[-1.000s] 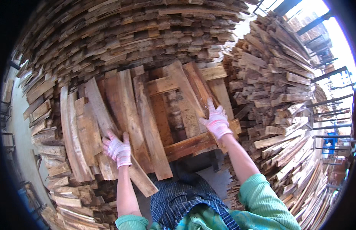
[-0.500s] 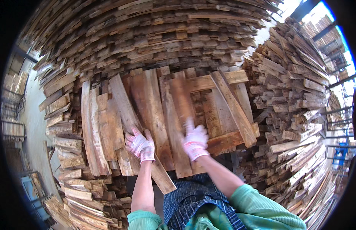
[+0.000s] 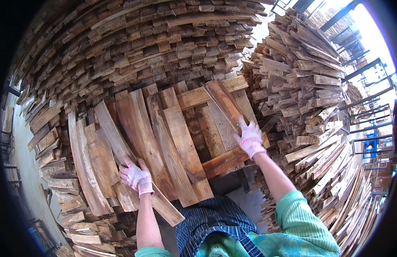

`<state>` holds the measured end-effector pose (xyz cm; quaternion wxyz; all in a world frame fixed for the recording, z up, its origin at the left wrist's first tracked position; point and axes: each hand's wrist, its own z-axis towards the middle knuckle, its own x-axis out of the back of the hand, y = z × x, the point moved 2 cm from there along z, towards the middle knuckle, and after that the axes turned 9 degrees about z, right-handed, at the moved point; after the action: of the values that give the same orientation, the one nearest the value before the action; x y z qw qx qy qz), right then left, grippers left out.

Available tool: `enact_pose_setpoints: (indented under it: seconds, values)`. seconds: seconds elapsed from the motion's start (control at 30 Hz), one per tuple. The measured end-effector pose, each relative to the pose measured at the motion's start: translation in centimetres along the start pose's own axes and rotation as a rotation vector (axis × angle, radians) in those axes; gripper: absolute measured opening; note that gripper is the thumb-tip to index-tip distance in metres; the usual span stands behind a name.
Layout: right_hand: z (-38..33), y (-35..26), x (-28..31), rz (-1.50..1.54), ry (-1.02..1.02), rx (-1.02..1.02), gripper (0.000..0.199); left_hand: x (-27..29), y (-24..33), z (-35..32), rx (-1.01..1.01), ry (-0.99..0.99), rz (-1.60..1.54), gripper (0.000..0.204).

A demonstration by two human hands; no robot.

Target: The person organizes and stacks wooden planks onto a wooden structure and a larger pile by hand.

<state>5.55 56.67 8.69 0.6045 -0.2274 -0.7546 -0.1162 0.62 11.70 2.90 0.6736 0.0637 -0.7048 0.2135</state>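
Observation:
Both my hands wear white and pinkish knit gloves. My left hand (image 3: 137, 176) is closed over a long greyish-brown board (image 3: 111, 127) lying aslant on other boards, thumb on its right side, fingers on its left. My right hand (image 3: 251, 139) grips the near end of a reddish-brown board (image 3: 224, 100), which slants across a wooden frame; its fingertips lie on the board. Between my hands, several planks (image 3: 151, 145) lie side by side across the frame's far rail (image 3: 198, 98) and near rail (image 3: 224, 162).
A tall stack of rough boards (image 3: 134, 47) rises beyond the frame. Another heap (image 3: 301, 81) stands on the right, and more board ends (image 3: 57, 167) are piled at left. Grey floor (image 3: 20, 145) shows at far left. My striped dark apron (image 3: 215, 218) is close to the near edge.
My right hand has moved right, from the middle planks to the slanted board on the right. My left hand stays on its board. The whole view has shifted slightly.

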Motion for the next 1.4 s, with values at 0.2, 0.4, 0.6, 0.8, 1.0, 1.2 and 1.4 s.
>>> enact_pose_setpoints:
  seconds: [0.2, 0.4, 0.6, 0.8, 1.0, 1.2, 1.4]
  values:
    - [2.2, 1.5, -1.5, 0.080, -0.162, -0.085, 0.090, 3.2, 1.9, 3.4, 0.125, -0.267, -0.016, 0.080]
    - [0.0, -5.1, -4.2, 0.250, -0.031, 0.081, 0.076, 2.4, -0.1, 4.2, 0.232, -0.045, -0.494, 0.079]
    - [-3.5, -13.0, -6.4, 0.420, -0.148, 0.054, 0.065, 5.4, -10.6, 0.7, 0.453, -0.145, -1.516, 0.087]
    - [-4.3, -14.4, -7.4, 0.323, -0.138, -0.012, 0.066, 5.7, -21.2, -6.2, 0.535, -0.137, -2.018, 0.076]
    - [-3.9, -13.4, -9.3, 0.303, -0.077, 0.007, 0.068, 0.0, -24.7, -13.5, 0.631, -0.403, -2.292, 0.058]
    - [-3.8, -13.4, -9.3, 0.351, -0.056, 0.032, 0.069, -8.4, -19.5, -20.7, 1.039, -0.972, -2.250, 0.046]
    - [3.3, -9.7, -11.4, 0.141, -0.182, 0.193, 0.059, -5.7, -13.9, -13.5, 0.947, -1.092, -2.453, 0.054]
